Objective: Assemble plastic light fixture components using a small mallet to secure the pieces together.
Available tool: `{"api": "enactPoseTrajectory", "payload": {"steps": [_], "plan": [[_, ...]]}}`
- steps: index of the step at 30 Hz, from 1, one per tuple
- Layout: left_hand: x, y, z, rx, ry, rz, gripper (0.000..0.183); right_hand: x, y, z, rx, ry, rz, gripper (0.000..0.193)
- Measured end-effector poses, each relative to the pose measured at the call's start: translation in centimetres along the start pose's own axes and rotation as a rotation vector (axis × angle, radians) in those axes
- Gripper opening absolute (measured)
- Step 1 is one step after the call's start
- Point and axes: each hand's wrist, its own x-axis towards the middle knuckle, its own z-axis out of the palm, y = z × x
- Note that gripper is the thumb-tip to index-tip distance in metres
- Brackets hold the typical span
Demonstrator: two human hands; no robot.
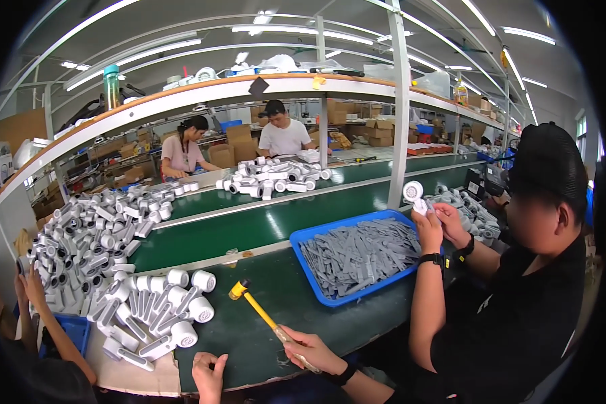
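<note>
In my right hand (pixel 311 351) is a mallet (pixel 261 311) with a yellow head and a yellow handle. The fingers wrap round the lower handle, and the head is raised over the green work surface, pointing away to the left. My left hand (pixel 209 377) rests at the near bench edge, its fingers curled in and nothing visible in them. Just beyond it, a group of white and grey handheld fan-like units (pixel 158 310) lies on a cardboard sheet (pixel 165 377). Their round heads have grilles.
A blue tray (pixel 330 303) of flat grey plastic strips (pixel 360 252) stands ahead right. At the right, a person (pixel 518 289) holds a white unit (pixel 416 195). More units (pixel 87 242) are heaped at left, beside another person's arms (pixel 60 337). A green conveyor belt (pixel 262 219) runs behind.
</note>
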Motion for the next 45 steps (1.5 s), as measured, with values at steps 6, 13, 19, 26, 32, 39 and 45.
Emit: {"api": "enactPoseTrajectory", "payload": {"steps": [6,13,19,26,32,39,45], "plan": [[0.2,0.1,0.3,0.001,-0.001,-0.014,0.031,-0.1,0.1,-0.2,0.013,0.011,-0.008,0.057],[-0.3,0.9,0.2,0.04,-0.018,-0.019,0.031,-0.3,0.2,-0.1,-0.018,0.013,0.0,0.056],[0.0,1.6,0.1,0.154,-0.081,0.024,0.036,-0.2,0.3,0.0,-0.011,0.013,0.007,0.056],[0.2,1.9,0.1,0.226,-0.129,0.039,0.042,0.1,0.4,0.0,-0.008,0.039,0.035,0.057],[0.5,2.7,0.0,0.21,-0.161,0.016,0.046,0.2,0.4,-0.3,-0.031,0.013,0.014,0.057],[0.5,2.8,0.3,0.25,-0.159,0.038,0.046,0.2,-0.1,-0.4,0.054,0.003,0.064,0.058],[0.3,2.5,0.2,0.256,-0.174,0.046,0.045,0.1,-0.5,-0.4,0.052,-0.008,0.081,0.058]]}}
